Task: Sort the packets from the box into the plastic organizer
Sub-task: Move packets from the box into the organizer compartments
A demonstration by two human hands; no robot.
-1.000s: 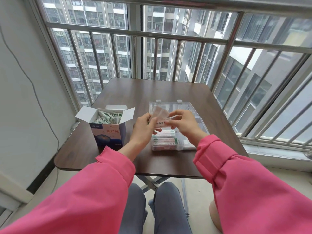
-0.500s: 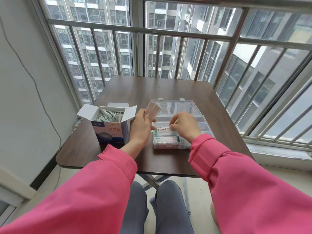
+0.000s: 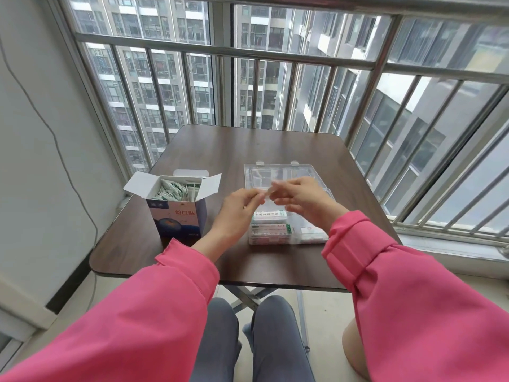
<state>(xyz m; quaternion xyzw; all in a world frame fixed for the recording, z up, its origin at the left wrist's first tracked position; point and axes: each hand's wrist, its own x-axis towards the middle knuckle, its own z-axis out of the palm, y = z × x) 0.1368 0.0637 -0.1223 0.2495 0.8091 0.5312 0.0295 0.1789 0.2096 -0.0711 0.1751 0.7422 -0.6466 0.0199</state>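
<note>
Packets: one thin, pale packet (image 3: 266, 192), blurred, was held above the plastic organizer (image 3: 278, 172), pinched at its near end between the thumb and fingers of the left hand (image 3: 242, 208). Right hand (image 3: 300, 199): thumb and forefinger met the packet's far end; whether they gripped or merely touched it could not be told through the blur, and the remaining fingers were loosely spread below. Both hands hovered over the organizer's near half, apart from its surface.

Plastic organizer: clear, lid thrown back flat on the table (image 3: 248, 144) toward the window, two latches at the far edge. Compartments nearest the person held flat stacks of packets (image 3: 271, 226) with green and red print; a further white packet lay in the near right compartment (image 3: 311, 231).

Box (image 3: 177, 216): blue and white cardboard, upright, just left of the organizer and apart from it, all top flaps open. Green-and-white packets (image 3: 176, 188) stood crowded inside.

Table: dark brown, rounded corners, set against a barred window (image 3: 275, 56).

Sleeves (image 3: 170, 299): pink, both arms. Grey trousered knees (image 3: 248, 340) showed below the table edge.

Wall (image 3: 41, 133): pale, at left, with a thin cable running down it.
</note>
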